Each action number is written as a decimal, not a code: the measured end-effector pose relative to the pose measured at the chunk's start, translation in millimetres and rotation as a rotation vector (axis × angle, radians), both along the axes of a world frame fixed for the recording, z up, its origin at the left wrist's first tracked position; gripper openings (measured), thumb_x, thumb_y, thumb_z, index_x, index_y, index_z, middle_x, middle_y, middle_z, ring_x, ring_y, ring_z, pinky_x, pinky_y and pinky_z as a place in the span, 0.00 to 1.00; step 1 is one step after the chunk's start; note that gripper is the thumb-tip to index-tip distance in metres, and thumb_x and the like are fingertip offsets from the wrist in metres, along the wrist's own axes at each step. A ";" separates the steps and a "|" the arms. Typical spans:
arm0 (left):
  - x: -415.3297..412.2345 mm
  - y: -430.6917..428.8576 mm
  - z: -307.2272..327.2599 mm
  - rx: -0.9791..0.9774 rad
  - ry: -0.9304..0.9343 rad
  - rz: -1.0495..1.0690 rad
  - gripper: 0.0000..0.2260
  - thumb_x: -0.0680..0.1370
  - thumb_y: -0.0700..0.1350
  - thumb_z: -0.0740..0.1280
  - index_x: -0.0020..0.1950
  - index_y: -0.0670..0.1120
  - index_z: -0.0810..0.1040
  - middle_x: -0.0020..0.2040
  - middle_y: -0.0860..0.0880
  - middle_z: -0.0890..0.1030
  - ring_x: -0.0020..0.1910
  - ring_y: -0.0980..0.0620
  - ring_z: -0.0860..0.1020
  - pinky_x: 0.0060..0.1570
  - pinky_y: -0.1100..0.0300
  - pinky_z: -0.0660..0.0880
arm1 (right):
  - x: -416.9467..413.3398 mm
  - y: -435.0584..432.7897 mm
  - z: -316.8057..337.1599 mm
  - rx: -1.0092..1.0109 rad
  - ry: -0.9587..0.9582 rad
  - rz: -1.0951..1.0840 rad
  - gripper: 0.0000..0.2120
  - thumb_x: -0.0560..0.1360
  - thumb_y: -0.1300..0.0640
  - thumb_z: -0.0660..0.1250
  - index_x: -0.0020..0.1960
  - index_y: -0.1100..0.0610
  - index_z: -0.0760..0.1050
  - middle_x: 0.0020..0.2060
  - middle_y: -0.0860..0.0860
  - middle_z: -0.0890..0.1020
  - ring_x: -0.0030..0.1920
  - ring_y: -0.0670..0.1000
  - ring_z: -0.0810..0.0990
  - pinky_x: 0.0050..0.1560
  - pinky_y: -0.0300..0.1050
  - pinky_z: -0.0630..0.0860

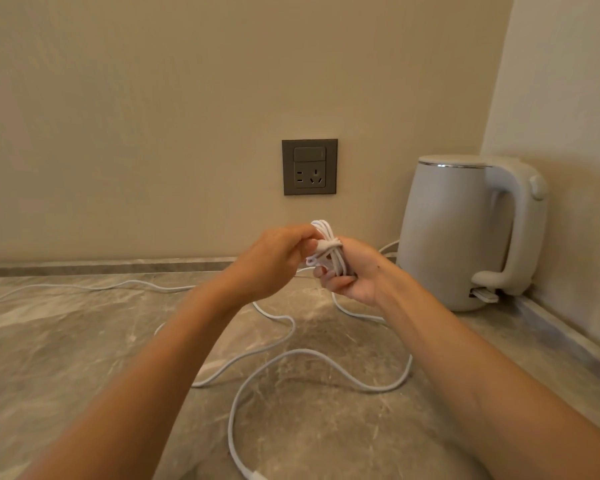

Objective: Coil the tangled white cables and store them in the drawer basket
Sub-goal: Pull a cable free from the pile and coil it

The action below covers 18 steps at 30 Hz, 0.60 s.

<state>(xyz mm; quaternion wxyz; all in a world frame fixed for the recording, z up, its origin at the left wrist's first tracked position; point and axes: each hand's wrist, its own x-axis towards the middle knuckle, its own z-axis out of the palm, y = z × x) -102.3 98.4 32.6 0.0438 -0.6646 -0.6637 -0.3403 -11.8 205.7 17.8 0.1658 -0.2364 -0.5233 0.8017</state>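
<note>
A small coiled bundle of white cable point(329, 247) is held up above the counter, in front of the wall. My right hand point(352, 270) grips the bundle from the right, fingers curled round its loops. My left hand point(274, 261) pinches the strand wrapped across the bundle's middle. More white cable point(291, 356) lies loose on the marble countertop point(84, 341) in wide loops, trailing left and toward the front edge, where a plug end point(257, 475) shows. No drawer basket is in view.
A white electric kettle point(465, 233) stands in the right corner on its base. A grey wall socket with a switch point(309, 167) sits on the beige wall behind my hands. A raised stone lip point(101, 266) runs along the counter's back and right side.
</note>
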 end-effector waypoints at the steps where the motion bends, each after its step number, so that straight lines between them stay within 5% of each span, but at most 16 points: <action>1: -1.4 0.6 0.5 -0.002 -0.036 -0.012 0.08 0.79 0.36 0.59 0.48 0.41 0.78 0.37 0.52 0.75 0.35 0.58 0.70 0.37 0.71 0.64 | 1.1 -0.9 0.7 -0.018 0.000 0.038 0.15 0.80 0.63 0.50 0.37 0.60 0.69 0.22 0.53 0.74 0.19 0.44 0.65 0.13 0.29 0.53; 6: -3.2 1.3 1.3 0.049 -0.199 0.007 0.09 0.77 0.35 0.63 0.43 0.48 0.78 0.35 0.55 0.77 0.32 0.64 0.73 0.39 0.68 0.70 | 2.0 -5.8 2.5 -0.080 0.003 0.182 0.15 0.80 0.60 0.54 0.36 0.62 0.68 0.20 0.54 0.71 0.16 0.43 0.64 0.14 0.28 0.52; 12: 2.0 2.5 -1.2 0.113 -0.348 0.119 0.07 0.75 0.38 0.66 0.40 0.49 0.77 0.38 0.44 0.81 0.35 0.50 0.77 0.43 0.51 0.77 | -1.8 -7.6 -3.3 -0.184 0.029 0.271 0.19 0.80 0.54 0.53 0.34 0.62 0.68 0.21 0.54 0.68 0.15 0.41 0.62 0.12 0.28 0.52; 18: 8.1 5.0 -1.5 0.258 -0.303 0.236 0.04 0.73 0.39 0.69 0.38 0.44 0.79 0.41 0.46 0.82 0.38 0.50 0.78 0.43 0.54 0.77 | -3.5 -8.9 -3.3 -0.243 0.080 0.290 0.29 0.80 0.50 0.51 0.25 0.61 0.71 0.21 0.53 0.67 0.14 0.41 0.61 0.12 0.28 0.52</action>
